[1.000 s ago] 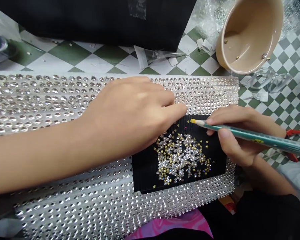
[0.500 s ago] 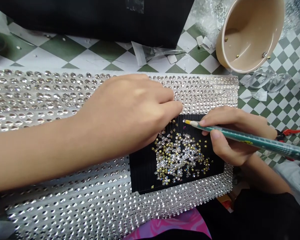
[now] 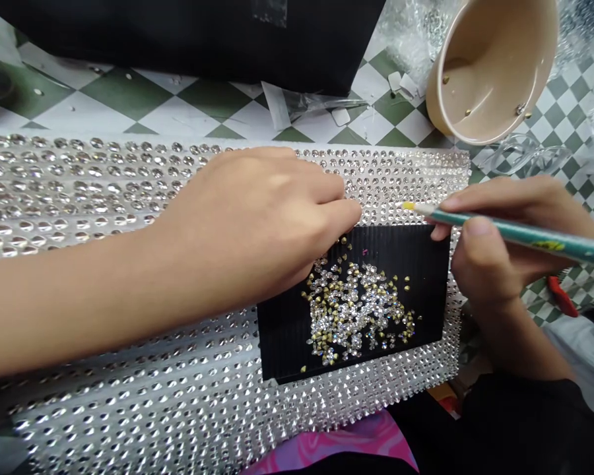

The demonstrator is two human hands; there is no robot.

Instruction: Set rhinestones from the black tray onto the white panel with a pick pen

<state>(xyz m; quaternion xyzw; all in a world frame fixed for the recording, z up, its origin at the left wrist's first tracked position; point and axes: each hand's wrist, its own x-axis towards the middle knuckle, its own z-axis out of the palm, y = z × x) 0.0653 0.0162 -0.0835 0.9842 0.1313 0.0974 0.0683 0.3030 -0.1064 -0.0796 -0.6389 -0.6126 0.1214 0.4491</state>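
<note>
My left hand (image 3: 277, 211) is closed, knuckles up, at the upper left edge of a ribbed black tray (image 3: 287, 343); whatever its hidden fingertips grip cannot be made out. Loose clear and gold-backed rhinestones (image 3: 351, 310) are heaped on the tray. Between the thumb and fingers of my right hand (image 3: 499, 231) is a green pencil (image 3: 525, 234), its yellow tip pointing left above the rhinestone rows, just beyond the tray's upper right part. Under the tray and my left arm lies a white sheet covered in rows of rhinestones (image 3: 153, 402).
A beige cup (image 3: 495, 72) with a few stones inside lies tilted at the upper right. A large black box (image 3: 178, 39) stands at the back. Plastic scraps (image 3: 297, 105) and a red-handled tool (image 3: 561, 297) are on the checkered cloth (image 3: 178, 99).
My right hand has moved right and up with the pencil, away from the tray's top edge. The small stone by the pencil tip no longer shows there. My left hand has stayed put.
</note>
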